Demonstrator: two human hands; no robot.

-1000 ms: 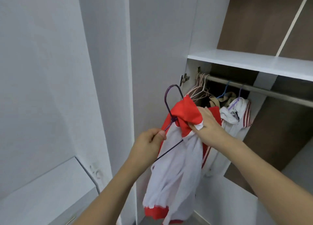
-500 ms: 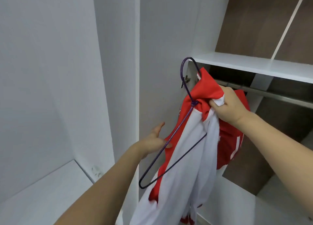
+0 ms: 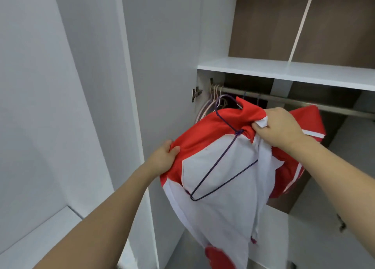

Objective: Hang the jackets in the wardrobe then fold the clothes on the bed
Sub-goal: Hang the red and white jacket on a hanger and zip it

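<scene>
Still on the hanging part of the job, nothing folded yet as far as I can tell, and the bed isn't even in view. The red and white jacket (image 3: 213,167) is held up in front of the open wardrobe (image 3: 284,70), just below the rail (image 3: 304,103). The left hand (image 3: 162,159) has its grip bunched on the red shoulder at the jacket's left edge. The right hand (image 3: 278,126) pinches the collar area up top. The purple hanger (image 3: 223,167) is only half in: one arm and the bottom wire lie out over the white front, and its hook (image 3: 222,101) pokes up by the rail but isn't over it. Next I'd say tuck that loose shoulder over the hanger, then lift the hook onto the rail.
</scene>
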